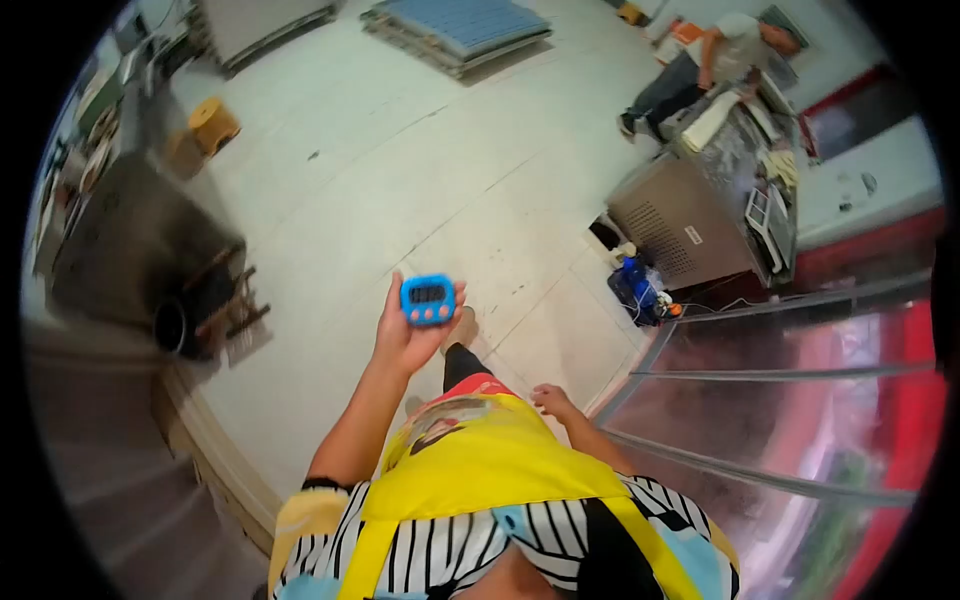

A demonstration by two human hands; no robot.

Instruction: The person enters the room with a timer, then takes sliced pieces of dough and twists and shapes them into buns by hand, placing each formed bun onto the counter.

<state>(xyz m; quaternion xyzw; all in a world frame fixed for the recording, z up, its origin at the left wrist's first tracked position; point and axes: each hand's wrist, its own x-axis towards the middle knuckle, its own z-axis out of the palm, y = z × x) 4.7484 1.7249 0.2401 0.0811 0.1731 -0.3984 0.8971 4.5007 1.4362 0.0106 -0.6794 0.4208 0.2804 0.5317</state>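
Note:
A blue digital timer (428, 300) with a dark display and several pinkish buttons lies face up in my left hand (404, 338). My thumb is along its left side and my fingertips show at its right edge. The digits are too small to read. My right hand (552, 400) hangs low beside the yellow apron (490, 460) I wear, its fingers loosely bent and apart, with nothing visible in it. Part of one foot shows beyond the apron, on the pale floor (470, 200).
At right stands a brown cabinet (680, 220) with things on top; a person (725, 60) is behind it. A blue item (640, 290) and a cable lie beside it. Left are a metal bench (130, 220) and a yellow stool (213, 125). A blue-topped platform (460, 25) lies ahead.

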